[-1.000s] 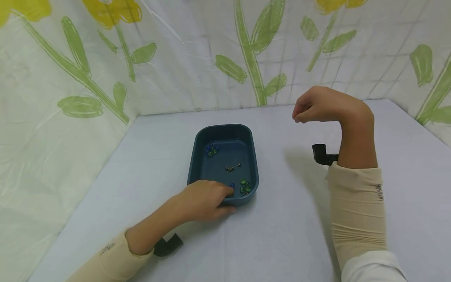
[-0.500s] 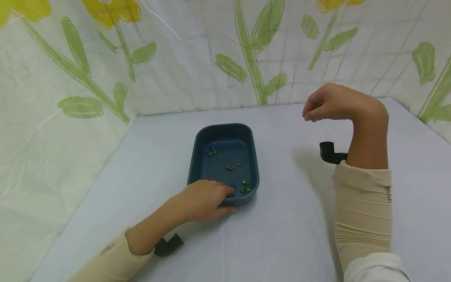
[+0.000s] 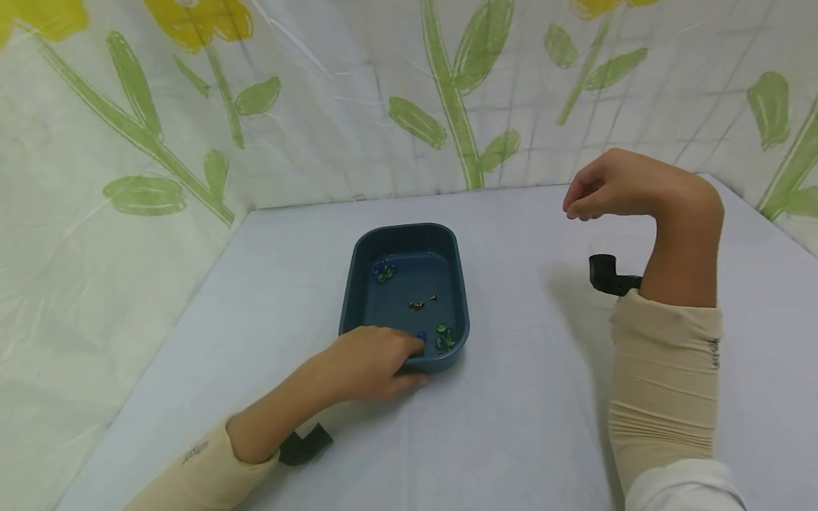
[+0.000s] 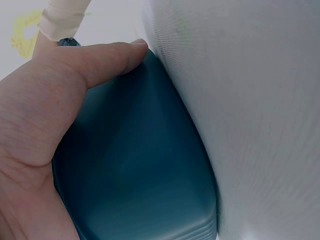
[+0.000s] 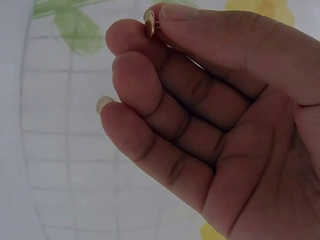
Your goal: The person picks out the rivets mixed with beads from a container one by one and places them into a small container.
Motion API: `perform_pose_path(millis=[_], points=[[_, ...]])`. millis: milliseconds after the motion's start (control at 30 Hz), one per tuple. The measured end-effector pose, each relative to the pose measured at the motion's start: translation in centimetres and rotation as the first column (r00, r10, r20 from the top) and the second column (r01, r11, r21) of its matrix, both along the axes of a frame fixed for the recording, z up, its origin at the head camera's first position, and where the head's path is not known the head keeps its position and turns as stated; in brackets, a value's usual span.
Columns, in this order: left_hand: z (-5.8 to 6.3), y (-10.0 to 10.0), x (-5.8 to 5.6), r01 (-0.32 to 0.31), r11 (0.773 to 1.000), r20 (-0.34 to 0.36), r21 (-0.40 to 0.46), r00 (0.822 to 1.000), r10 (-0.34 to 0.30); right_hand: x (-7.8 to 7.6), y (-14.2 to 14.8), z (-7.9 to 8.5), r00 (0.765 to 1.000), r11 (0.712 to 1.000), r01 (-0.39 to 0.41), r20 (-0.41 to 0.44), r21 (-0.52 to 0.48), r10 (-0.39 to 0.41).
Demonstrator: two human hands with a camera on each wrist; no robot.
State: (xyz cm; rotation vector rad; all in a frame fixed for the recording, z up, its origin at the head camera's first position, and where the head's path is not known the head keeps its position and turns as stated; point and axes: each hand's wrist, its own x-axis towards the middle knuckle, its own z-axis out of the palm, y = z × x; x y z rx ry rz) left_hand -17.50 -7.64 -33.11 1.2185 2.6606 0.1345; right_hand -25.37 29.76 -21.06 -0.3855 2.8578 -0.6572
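Note:
In the head view my left hand (image 3: 371,363) grips the near rim of a dark blue tray (image 3: 465,312). Its thumb presses the outer wall, seen in the left wrist view as a smooth tray side (image 4: 150,150); the fingers go over the rim and are partly hidden. Raised over the table on the right, my right hand (image 3: 629,186) pinches a brass-coloured thumbtack (image 5: 150,24) between thumb and forefinger. Inside the tray lie small brass tacks (image 3: 417,305), a cluster of glossy blue and green pieces (image 3: 385,271), and green pieces (image 3: 444,338) in the near right corner.
A white cloth covers the table (image 3: 511,426). Behind it hangs a pale curtain (image 3: 332,128) painted with flowers. Black camera mounts (image 3: 610,275) stick out from both wrists.
My right hand has moved to the right, away from the tray, still pinching the thumbtack. The left hand and the tray have stayed in place.

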Motion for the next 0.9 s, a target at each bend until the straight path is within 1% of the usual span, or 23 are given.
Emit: perform_pose_path(millis=[400,667,900], points=[[-0.1,0.1,-0.1,0.006,1.0,-0.003,0.005,1.0,-0.006,0.2,1.5,-0.2,0.999,1.0,0.03,0.016,0.005,-0.03],[-0.1,0.1,-0.1,0.004,1.0,-0.002,0.002,1.0,-0.004,0.5,2.9,-0.4,0.996,0.997,0.079,0.039,-0.019,-0.078],[-0.1,0.0,0.0,0.004,1.0,-0.009,0.001,1.0,-0.004,1.0,3.6,-0.3,0.995,0.995,0.092,0.041,-0.038,-0.09]])
